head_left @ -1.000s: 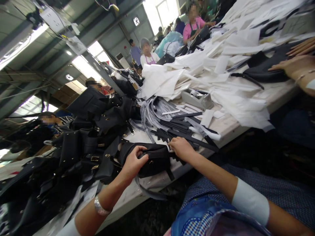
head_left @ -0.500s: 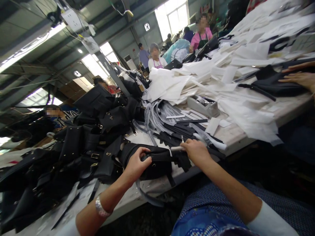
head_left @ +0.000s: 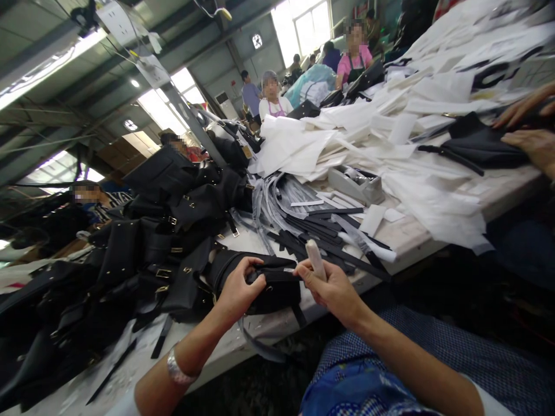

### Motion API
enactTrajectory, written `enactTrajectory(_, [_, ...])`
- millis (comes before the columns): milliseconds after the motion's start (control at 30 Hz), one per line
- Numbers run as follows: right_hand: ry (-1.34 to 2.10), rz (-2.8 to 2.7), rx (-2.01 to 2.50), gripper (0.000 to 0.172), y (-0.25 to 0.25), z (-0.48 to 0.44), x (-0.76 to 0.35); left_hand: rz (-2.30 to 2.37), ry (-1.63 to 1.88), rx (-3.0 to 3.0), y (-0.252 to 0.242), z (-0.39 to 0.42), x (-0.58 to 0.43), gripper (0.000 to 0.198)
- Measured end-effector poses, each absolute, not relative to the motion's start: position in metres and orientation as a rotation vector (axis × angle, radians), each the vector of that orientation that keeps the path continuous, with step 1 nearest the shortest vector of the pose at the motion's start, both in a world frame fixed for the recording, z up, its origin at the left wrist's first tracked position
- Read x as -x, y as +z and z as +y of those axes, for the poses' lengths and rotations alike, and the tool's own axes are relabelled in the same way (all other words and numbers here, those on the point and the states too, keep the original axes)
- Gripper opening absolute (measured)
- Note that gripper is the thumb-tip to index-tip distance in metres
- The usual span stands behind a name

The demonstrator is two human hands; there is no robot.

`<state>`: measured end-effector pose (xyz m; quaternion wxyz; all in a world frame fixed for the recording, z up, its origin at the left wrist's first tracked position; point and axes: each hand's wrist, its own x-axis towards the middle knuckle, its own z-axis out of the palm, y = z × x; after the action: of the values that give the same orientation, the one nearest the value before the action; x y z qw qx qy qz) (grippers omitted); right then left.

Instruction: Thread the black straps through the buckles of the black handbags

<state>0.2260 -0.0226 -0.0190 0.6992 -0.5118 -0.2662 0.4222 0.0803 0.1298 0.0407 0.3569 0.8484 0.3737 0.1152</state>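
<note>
A black bag (head_left: 277, 296) lies on its side near the table's front edge. My left hand (head_left: 245, 286) grips its upper side, thumb and fingers closed on the black material. My right hand (head_left: 327, 283) is closed around a small tool with a white, wrapped-looking handle (head_left: 315, 259), which points up out of the fist. Its working end is hidden in my hand, so its kind does not show. The right thumb and forefinger meet at the bag's right end, beside a tiny whitish piece (head_left: 289, 270).
Black bags with gold buckles (head_left: 165, 248) heap up on the left. Black straps (head_left: 312, 231) and a grey tape dispenser (head_left: 355, 184) lie ahead, with white sheets (head_left: 303, 141) behind. At the right, another person's hands (head_left: 533, 133) touch a black piece (head_left: 485, 144).
My right hand has moved left to the bag's end, and the white handle has swung from pointing left to pointing up. My left hand stays on the bag.
</note>
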Motion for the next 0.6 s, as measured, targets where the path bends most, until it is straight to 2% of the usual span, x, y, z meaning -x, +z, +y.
enactTrajectory(200, [0.718, -0.826, 1.321, 0.031, -0.015, -0.01, -0.209, 0.927, 0.347, -2.227, 0.035, 0.129, -0.079, 0.031])
enactTrajectory(600, [0.643, -0.937, 1.391, 0.022, -0.007, -0.008, -0.198, 0.918, 0.409, -2.373, 0.039, 0.113, -0.074, 0.039])
